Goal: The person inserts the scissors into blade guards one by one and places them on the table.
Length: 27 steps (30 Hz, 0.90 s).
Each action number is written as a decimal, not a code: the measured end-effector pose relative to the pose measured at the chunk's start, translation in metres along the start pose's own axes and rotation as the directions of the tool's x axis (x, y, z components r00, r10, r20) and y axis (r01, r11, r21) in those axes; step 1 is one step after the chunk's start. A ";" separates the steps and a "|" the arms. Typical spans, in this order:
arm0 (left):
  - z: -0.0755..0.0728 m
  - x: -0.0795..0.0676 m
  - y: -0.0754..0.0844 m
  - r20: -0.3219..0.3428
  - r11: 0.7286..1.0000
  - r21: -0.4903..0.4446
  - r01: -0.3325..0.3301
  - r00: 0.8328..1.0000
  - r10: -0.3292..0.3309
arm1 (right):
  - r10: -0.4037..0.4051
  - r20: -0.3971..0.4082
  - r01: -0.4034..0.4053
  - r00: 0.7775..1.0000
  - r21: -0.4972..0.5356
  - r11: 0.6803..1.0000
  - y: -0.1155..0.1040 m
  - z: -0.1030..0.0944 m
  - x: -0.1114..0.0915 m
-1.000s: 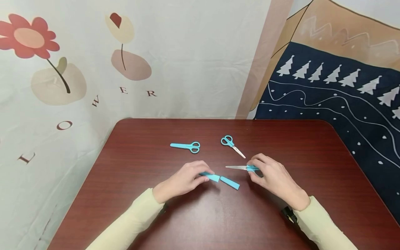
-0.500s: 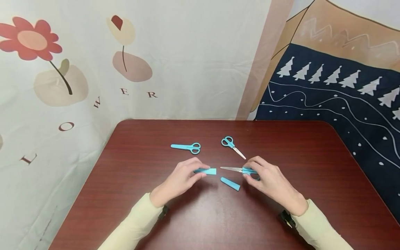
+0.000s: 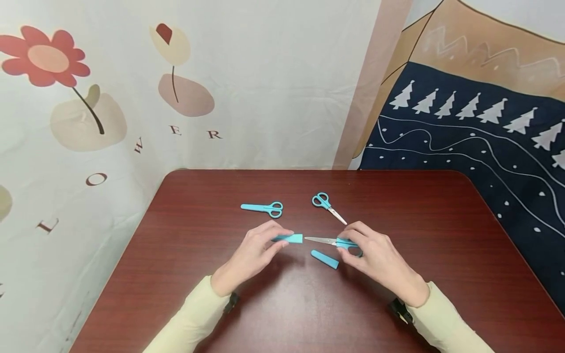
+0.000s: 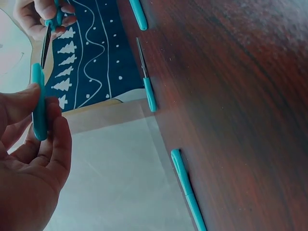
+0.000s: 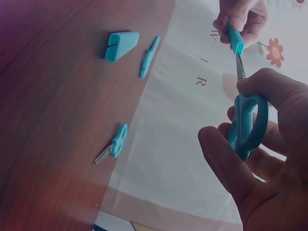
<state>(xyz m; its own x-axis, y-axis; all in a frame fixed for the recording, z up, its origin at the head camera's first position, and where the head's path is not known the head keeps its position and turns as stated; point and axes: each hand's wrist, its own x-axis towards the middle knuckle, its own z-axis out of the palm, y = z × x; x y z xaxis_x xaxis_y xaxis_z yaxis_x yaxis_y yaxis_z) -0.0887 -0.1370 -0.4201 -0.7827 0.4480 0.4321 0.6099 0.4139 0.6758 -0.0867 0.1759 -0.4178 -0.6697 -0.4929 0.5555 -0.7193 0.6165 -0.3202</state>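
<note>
My left hand [image 3: 251, 250] pinches a turquoise scissors sheath [image 3: 295, 239] between thumb and fingers, its mouth facing right. My right hand [image 3: 375, 252] grips a pair of scissors [image 3: 324, 240] by the turquoise handles, blades together and pointing left. The blade tip is right at the sheath's mouth; in the right wrist view the blade [image 5: 240, 67] lines up with the opening of the sheath [image 5: 235, 38]. Below them on the table lies a second sheath [image 3: 324, 259]. Bare-bladed scissors [image 3: 328, 207] rest farther back, near the right hand's fingertips.
Sheathed turquoise scissors [image 3: 262, 208] lie at the back left of the dark red wooden table [image 3: 198, 196]. Behind the table's far edge hangs a pale cloth [image 3: 273, 98] with printed flowers, and a navy cloth with white trees [image 3: 441, 132] is to the right.
My left hand has lifted the sheath a little away and leftward from the loose one and levelled it. My right hand has brought the scissors left, closing the gap to the sheath's mouth.
</note>
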 end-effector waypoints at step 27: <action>0.002 -0.002 -0.001 -0.004 0.999 0.030 -0.012 1.000 0.012 | -0.014 0.017 0.014 1.000 0.015 1.000 -0.008 0.005 0.010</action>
<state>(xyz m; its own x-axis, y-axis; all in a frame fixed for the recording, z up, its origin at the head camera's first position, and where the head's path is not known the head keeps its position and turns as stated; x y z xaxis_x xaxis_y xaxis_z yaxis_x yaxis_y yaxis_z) -0.0874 -0.1366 -0.4233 -0.7756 0.4499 0.4428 0.6229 0.4319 0.6522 -0.0885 0.1628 -0.4133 -0.6625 -0.5120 0.5468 -0.7313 0.6003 -0.3239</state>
